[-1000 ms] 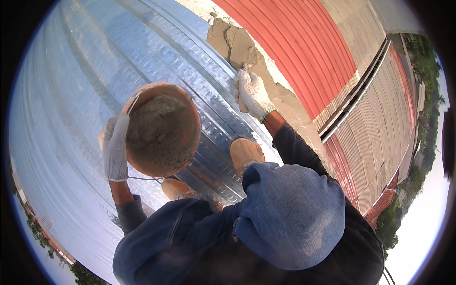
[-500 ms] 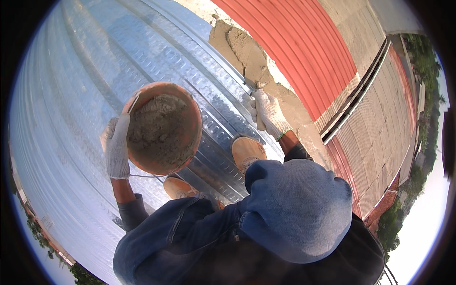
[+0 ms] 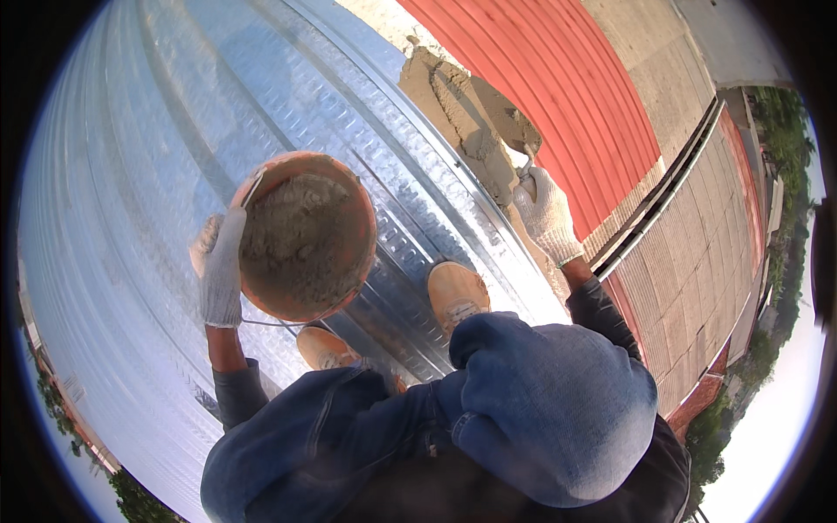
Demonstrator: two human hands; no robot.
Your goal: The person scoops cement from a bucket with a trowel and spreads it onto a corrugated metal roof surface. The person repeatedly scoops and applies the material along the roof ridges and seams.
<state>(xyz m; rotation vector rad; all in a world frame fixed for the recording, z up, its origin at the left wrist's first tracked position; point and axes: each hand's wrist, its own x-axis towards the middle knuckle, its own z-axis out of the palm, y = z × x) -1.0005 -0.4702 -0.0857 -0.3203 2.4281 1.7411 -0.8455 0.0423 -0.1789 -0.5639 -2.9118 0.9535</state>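
Observation:
My left hand (image 3: 219, 266), in a white knit glove, grips the left rim of an orange bucket (image 3: 366, 209). Grey wet mortar (image 3: 301, 235) partly fills the bucket, and its thin wire handle hangs at the near side. My gloved right hand (image 3: 547, 213) is closed round the handle of a trowel (image 3: 510, 118), most of which the fingers hide. The trowel's blade, smeared with mortar, points away from me over the band of wet mortar (image 3: 458, 109) between the metal sheets and the red roofing. A raised ridge runs along that band.
Shiny ribbed metal sheeting (image 3: 148, 261) covers the left side, with my shoes (image 3: 458, 292) on it. Red ribbed roofing (image 3: 558, 105) borders the mortar on the right. Beyond it lie a gutter (image 3: 649, 196), weathered corrugated sheets (image 3: 680, 261) and trees at the rim.
My right hand has moved right with the trowel, toward the red roofing, and the blade now shows more fully. My left hand still grips the bucket, almost unmoved.

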